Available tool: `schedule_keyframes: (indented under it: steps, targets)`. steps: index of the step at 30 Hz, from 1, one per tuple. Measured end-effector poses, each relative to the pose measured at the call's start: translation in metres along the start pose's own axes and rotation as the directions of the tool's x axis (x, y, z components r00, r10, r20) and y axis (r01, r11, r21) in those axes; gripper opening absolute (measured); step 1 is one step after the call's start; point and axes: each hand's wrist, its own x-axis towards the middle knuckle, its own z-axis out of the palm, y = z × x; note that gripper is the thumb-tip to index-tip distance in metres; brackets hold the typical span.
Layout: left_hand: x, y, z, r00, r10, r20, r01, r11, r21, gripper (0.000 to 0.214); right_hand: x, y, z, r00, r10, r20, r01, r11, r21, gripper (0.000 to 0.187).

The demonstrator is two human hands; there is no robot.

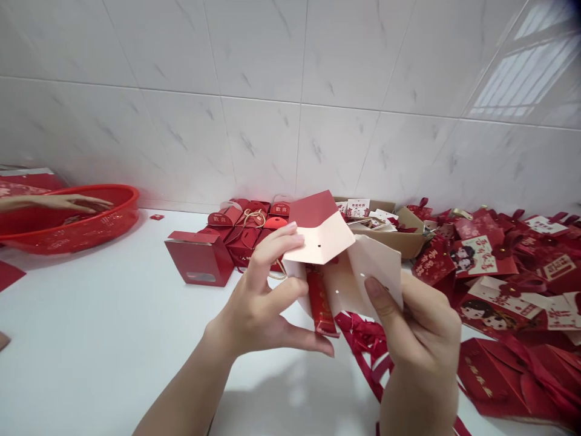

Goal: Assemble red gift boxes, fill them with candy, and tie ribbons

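Note:
I hold an unfolded red gift box [345, 266] in both hands above the white table [104, 327]; its pale inner side faces me. My left hand [267, 290] pinches the left flap, fingers closed on the card. My right hand [417, 333] grips the right flap, thumb pressed on the pale inside. A small red packet [321, 303] hangs inside the box between my hands. Red ribbons [367, 345] lie on the table just under the box.
Folded red gift boxes [227, 242] stand behind my hands. A brown carton [399, 239] holds tags. A heap of flat red boxes and tags [512, 290] covers the right side. At far left another person's hand [59, 203] reaches into a red basket [91, 227].

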Motion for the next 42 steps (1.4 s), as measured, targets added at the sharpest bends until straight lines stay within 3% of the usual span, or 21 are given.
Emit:
schedule_keyframes:
  steps: [3,8,14,22,26,29,32,34,37,39,42]
  targets:
    - [0.001,0.004,0.002,1.0,-0.002,-0.017,0.003,1.0,0.024,0.066,-0.002,-0.004,0.001,0.998,0.046,-0.05,-0.045,0.999,0.027,0.018]
    - [0.001,0.007,0.005,0.999,-0.04,0.0,0.04,0.997,0.073,0.054,-0.002,-0.005,-0.006,0.999,0.0,0.043,0.0,1.0,-0.009,0.017]
    - [0.001,0.004,0.006,1.0,-0.024,0.015,0.023,0.998,0.057,0.054,-0.001,-0.008,-0.007,0.996,-0.037,0.077,0.04,0.999,-0.035,0.042]
    - [0.002,0.008,0.005,0.997,-0.076,0.032,0.074,0.996,0.042,0.043,-0.001,-0.007,-0.005,0.99,0.117,0.076,-0.12,0.992,0.033,0.021]
    - [0.006,0.014,0.005,0.991,-0.107,0.083,0.103,0.993,0.051,0.026,-0.001,-0.003,0.002,0.977,0.203,0.058,-0.207,0.976,0.072,0.028]
    - [0.007,0.013,0.007,0.997,-0.083,0.009,0.081,0.988,0.132,0.023,0.005,-0.001,0.007,0.966,0.241,0.092,-0.247,0.966,0.07,0.031]
    - [0.003,0.009,0.007,0.99,-0.034,-0.139,0.064,0.974,0.218,0.019,0.013,0.006,0.012,0.928,0.327,0.179,-0.325,0.945,-0.045,0.029]
    - [-0.001,0.008,0.005,0.962,-0.036,-0.272,0.08,0.985,0.153,0.017,0.017,0.017,0.018,0.887,0.367,0.281,-0.348,0.93,-0.117,0.029]
    - [-0.007,0.01,0.001,0.869,-0.219,-0.443,0.207,0.975,-0.077,0.019,0.017,0.04,0.03,0.774,0.41,0.483,-0.351,0.912,-0.211,0.03]
    - [-0.009,0.01,-0.002,0.823,-0.311,-0.475,0.275,0.95,-0.145,0.014,0.016,0.055,0.038,0.712,0.448,0.541,-0.339,0.894,-0.293,0.033]
    - [-0.01,0.009,-0.006,0.84,-0.28,-0.465,0.25,0.96,-0.125,0.018,0.016,0.068,0.042,0.701,0.477,0.531,-0.329,0.876,-0.353,0.032]
